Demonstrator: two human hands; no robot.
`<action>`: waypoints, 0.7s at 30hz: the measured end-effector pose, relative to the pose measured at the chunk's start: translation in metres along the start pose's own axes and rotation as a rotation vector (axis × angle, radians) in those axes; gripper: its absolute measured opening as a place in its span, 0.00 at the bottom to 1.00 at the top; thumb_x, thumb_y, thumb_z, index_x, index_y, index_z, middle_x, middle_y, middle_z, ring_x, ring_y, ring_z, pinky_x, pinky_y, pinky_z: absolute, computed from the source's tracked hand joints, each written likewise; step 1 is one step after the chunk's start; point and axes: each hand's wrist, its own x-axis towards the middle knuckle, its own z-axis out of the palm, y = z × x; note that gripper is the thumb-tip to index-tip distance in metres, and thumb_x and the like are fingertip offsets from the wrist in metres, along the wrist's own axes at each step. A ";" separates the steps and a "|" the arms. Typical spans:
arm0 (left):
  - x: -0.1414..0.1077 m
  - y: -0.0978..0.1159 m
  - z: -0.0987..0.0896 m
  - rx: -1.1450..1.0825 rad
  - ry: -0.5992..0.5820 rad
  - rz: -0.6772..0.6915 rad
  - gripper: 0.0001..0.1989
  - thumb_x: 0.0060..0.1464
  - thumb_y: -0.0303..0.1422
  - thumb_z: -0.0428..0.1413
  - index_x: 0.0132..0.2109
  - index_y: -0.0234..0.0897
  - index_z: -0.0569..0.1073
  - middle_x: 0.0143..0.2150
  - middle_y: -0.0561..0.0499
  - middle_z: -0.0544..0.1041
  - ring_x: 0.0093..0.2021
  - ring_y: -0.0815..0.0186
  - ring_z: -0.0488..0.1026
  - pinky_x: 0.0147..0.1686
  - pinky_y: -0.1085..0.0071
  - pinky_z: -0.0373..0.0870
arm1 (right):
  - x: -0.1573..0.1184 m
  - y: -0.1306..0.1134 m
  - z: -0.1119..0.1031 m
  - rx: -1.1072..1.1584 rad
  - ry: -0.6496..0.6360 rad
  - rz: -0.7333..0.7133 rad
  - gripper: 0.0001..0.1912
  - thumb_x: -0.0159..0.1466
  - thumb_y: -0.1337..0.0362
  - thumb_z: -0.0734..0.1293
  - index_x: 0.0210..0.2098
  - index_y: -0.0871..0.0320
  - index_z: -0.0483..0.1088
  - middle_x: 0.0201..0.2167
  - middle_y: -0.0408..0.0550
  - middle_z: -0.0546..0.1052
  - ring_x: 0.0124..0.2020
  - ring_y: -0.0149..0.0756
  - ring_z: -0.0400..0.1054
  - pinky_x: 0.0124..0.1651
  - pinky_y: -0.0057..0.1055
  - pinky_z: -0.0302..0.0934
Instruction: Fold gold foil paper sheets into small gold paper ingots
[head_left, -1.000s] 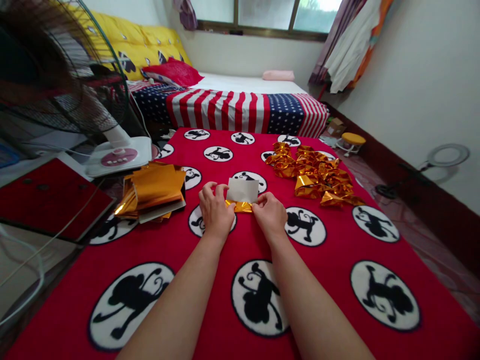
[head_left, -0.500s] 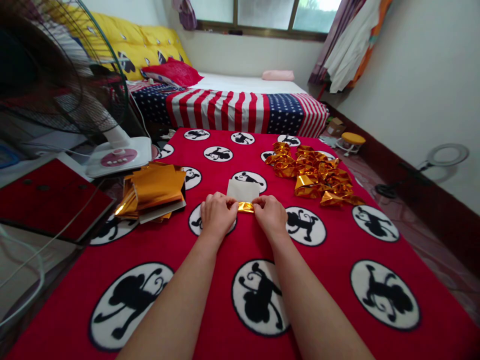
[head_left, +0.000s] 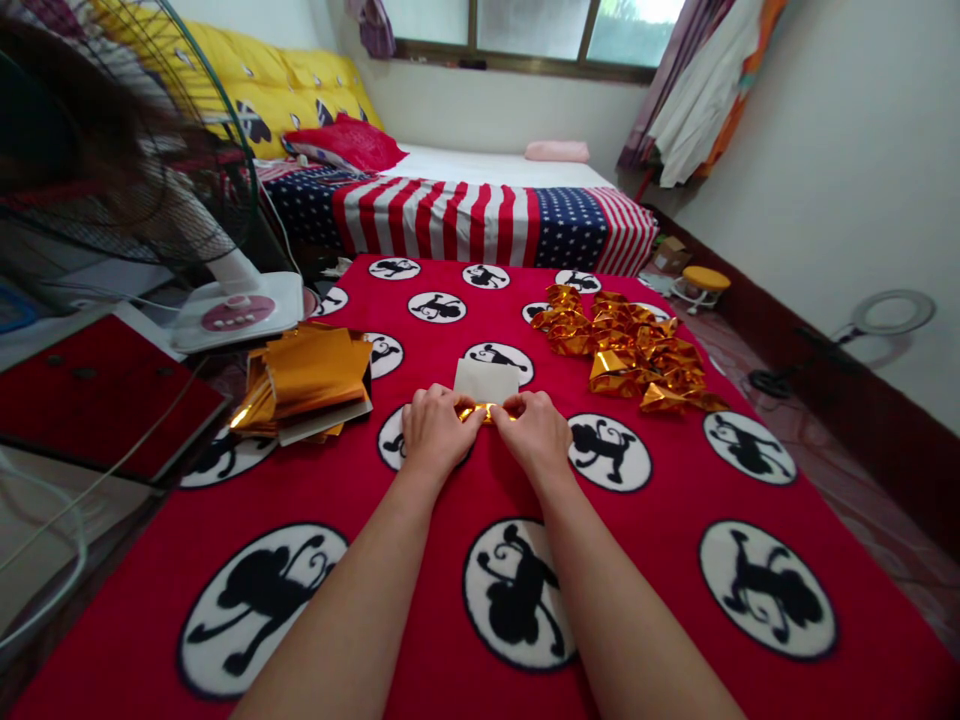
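A sheet of gold foil paper (head_left: 486, 380) lies in front of me, its pale back facing up and its near edge folded over into a shiny gold strip. My left hand (head_left: 439, 425) pinches the left end of that strip, and my right hand (head_left: 534, 428) pinches the right end. Both thumbs press on the fold, close to each other near its middle. To the left is a stack of gold foil sheets (head_left: 319, 370). Over on the right lies a heap of folded gold foil pieces (head_left: 634, 345).
Everything lies on a red cloth (head_left: 420, 350) with black monkey figures in white circles. An electric fan (head_left: 236, 310) stands at the left beside a dark red panel (head_left: 97, 390). Behind is a bed (head_left: 465, 220); a yellow stool (head_left: 705, 278) and a ring light (head_left: 892, 312) are at the right.
Both thumbs have moved inward along the gold fold, so less of the strip shows between them. The sheet, the stack and the heap stay in place.
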 end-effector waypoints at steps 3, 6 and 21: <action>0.000 -0.001 -0.001 -0.002 -0.016 0.009 0.12 0.54 0.44 0.56 0.41 0.48 0.80 0.44 0.48 0.77 0.47 0.55 0.69 0.45 0.61 0.66 | -0.001 -0.001 0.001 -0.013 0.003 -0.003 0.18 0.59 0.47 0.66 0.39 0.51 0.76 0.40 0.48 0.75 0.41 0.43 0.73 0.43 0.35 0.63; 0.000 -0.002 -0.001 0.000 -0.027 0.011 0.11 0.55 0.43 0.56 0.42 0.48 0.80 0.44 0.48 0.76 0.48 0.55 0.70 0.45 0.61 0.66 | -0.004 -0.003 0.002 -0.032 0.004 -0.002 0.20 0.58 0.45 0.67 0.41 0.52 0.75 0.41 0.49 0.74 0.41 0.43 0.73 0.42 0.35 0.64; 0.000 -0.001 -0.002 -0.014 -0.036 -0.004 0.10 0.54 0.40 0.58 0.42 0.47 0.80 0.44 0.48 0.77 0.48 0.55 0.70 0.46 0.61 0.67 | -0.006 0.000 0.004 -0.050 -0.002 -0.028 0.16 0.58 0.52 0.69 0.43 0.52 0.72 0.42 0.47 0.72 0.41 0.41 0.73 0.40 0.32 0.62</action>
